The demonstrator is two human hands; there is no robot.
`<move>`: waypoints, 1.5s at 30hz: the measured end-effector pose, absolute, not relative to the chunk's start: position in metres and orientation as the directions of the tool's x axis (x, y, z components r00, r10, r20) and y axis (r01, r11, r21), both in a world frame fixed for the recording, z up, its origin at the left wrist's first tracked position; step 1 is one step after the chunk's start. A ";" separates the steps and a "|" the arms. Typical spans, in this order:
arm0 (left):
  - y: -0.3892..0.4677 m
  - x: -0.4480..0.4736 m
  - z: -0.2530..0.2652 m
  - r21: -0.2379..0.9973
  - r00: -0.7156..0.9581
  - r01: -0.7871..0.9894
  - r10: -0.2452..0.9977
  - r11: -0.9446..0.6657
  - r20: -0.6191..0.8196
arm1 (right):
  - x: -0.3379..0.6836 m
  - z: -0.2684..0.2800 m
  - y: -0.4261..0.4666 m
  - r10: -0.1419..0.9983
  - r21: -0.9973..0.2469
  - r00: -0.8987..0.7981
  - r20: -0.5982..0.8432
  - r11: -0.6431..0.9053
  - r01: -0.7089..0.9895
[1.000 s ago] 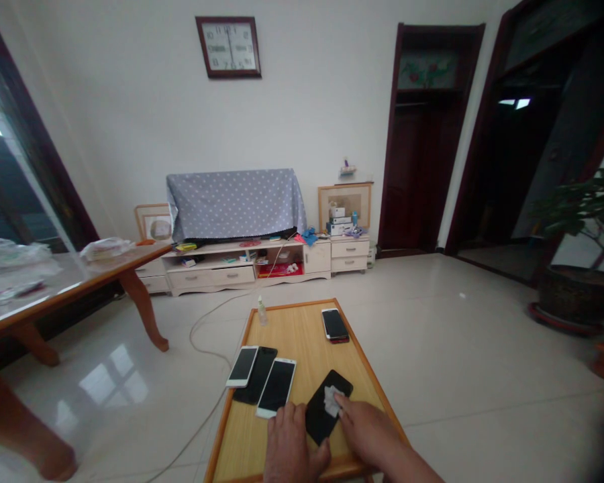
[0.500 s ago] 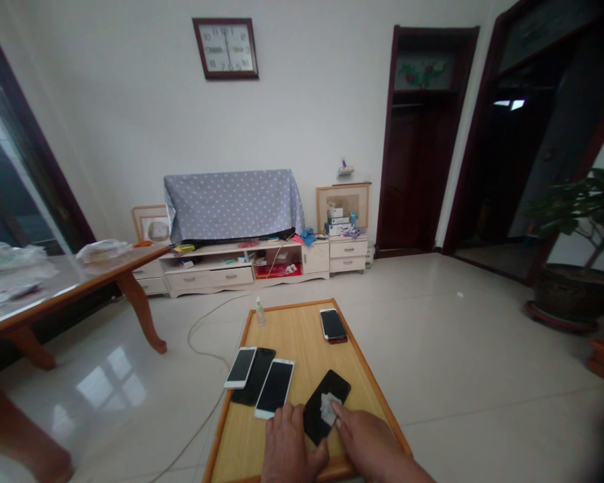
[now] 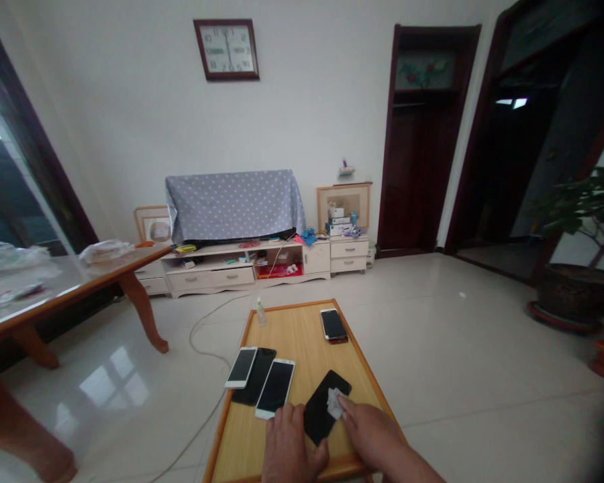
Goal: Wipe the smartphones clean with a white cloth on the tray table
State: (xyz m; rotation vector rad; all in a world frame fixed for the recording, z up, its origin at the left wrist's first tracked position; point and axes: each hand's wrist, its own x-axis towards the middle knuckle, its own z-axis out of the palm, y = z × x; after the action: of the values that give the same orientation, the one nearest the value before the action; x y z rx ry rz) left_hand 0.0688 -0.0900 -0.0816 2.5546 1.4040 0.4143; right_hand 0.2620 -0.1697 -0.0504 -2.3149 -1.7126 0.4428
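A black smartphone (image 3: 318, 417) lies slantwise on the small wooden table (image 3: 302, 335), close to me. My left hand (image 3: 290, 443) rests at its lower left corner, fingers along the side and thumb at the bottom edge, holding it steady. Between the fingers of my right hand (image 3: 370, 429) is a crumpled white wipe (image 3: 335, 402), pressed on the right side of the dark screen. Just beyond my left fingers lies a white phone (image 3: 276, 388). A second white phone (image 3: 241, 367) partly overlaps a black phone (image 3: 256, 382) at the table's left edge.
Stacked phones (image 3: 334, 325) sit near the table's far right corner. A small clear bottle (image 3: 260, 314) stands at the far left corner. A cable (image 3: 194, 335) runs over the floor left of the table. A larger wooden table (image 3: 141, 258) stands further left.
My right hand has slid the wipe slightly to the right and away from me across the phone's screen. My left hand and the phones have stayed put.
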 end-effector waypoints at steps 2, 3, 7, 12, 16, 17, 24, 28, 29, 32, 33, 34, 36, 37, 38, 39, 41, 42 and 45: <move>-0.090 0.069 -0.080 0.305 0.512 0.792 0.847 -0.529 0.141 | 0.271 -0.048 -0.167 0.940 -0.338 0.325 -0.106 -0.341 0.877; -0.090 0.070 -0.080 0.306 0.509 0.793 0.849 -0.526 0.140 | 0.270 -0.048 -0.167 0.939 -0.333 0.328 -0.104 -0.344 0.878; -0.089 0.071 -0.081 0.315 0.500 0.796 0.855 -0.517 0.139 | 0.245 -0.049 -0.173 0.977 -0.373 0.192 -0.090 -0.212 0.903; -0.091 0.071 -0.078 0.314 0.497 0.798 0.856 -0.515 0.141 | 0.254 -0.049 -0.167 0.967 -0.381 0.238 -0.095 -0.256 0.888; -0.094 0.073 -0.071 0.289 0.493 0.817 0.865 -0.498 0.096 | 0.282 -0.050 -0.158 0.920 -0.340 0.375 -0.111 -0.389 0.856; -0.094 0.073 -0.069 0.286 0.492 0.820 0.866 -0.497 0.092 | 0.281 -0.050 -0.158 0.920 -0.334 0.376 -0.109 -0.390 0.858; -0.095 0.072 -0.068 0.285 0.495 0.818 0.864 -0.499 0.091 | 0.232 -0.047 -0.168 0.981 -0.389 0.165 -0.105 -0.193 0.901; -0.093 0.071 -0.073 0.294 0.500 0.808 0.858 -0.510 0.116 | 0.257 -0.041 -0.157 0.944 -0.402 0.314 -0.100 -0.327 0.855; -0.093 0.071 -0.073 0.296 0.501 0.808 0.858 -0.510 0.111 | 0.264 -0.040 -0.154 0.932 -0.406 0.350 -0.097 -0.358 0.841; -0.093 0.072 -0.071 0.300 0.500 0.813 0.862 -0.500 0.083 | 0.266 -0.041 -0.154 0.929 -0.390 0.361 -0.083 -0.364 0.846; -0.093 0.072 -0.069 0.301 0.495 0.816 0.865 -0.493 0.076 | 0.260 -0.043 -0.155 0.939 -0.379 0.334 -0.081 -0.339 0.861; -0.094 0.073 -0.067 0.302 0.490 0.820 0.869 -0.487 0.070 | 0.253 -0.045 -0.157 0.952 -0.371 0.294 -0.084 -0.304 0.878; -0.094 0.074 -0.063 0.304 0.485 0.823 0.872 -0.480 0.064 | 0.240 -0.049 -0.158 0.973 -0.369 0.210 -0.100 -0.232 0.900; -0.095 0.075 -0.061 0.304 0.485 0.823 0.872 -0.479 0.062 | 0.236 -0.050 -0.158 0.978 -0.373 0.181 -0.104 -0.207 0.904; -0.095 0.075 -0.060 0.303 0.486 0.823 0.872 -0.480 0.060 | 0.236 -0.050 -0.157 0.980 -0.375 0.173 -0.100 -0.198 0.905; -0.095 0.076 -0.059 0.300 0.487 0.824 0.871 -0.481 0.060 | 0.239 -0.049 -0.154 0.977 -0.374 0.191 -0.089 -0.211 0.903; -0.095 0.076 -0.059 0.291 0.485 0.828 0.873 -0.480 0.060 | 0.251 -0.047 -0.148 0.957 -0.370 0.279 -0.074 -0.286 0.884; -0.095 0.076 -0.059 0.287 0.483 0.830 0.874 -0.478 0.058 | 0.257 -0.045 -0.145 0.942 -0.372 0.326 -0.076 -0.330 0.868; -0.094 0.076 -0.060 0.277 0.482 0.835 0.875 -0.475 0.047 | 0.261 -0.043 -0.143 0.922 -0.384 0.376 -0.093 -0.381 0.841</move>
State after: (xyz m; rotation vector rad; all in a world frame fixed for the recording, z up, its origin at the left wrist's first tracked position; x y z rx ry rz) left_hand 0.0759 -0.0942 -0.0601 2.5119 1.4724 0.2679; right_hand 0.2613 -0.1426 -0.0434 -2.3661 -1.5588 0.4261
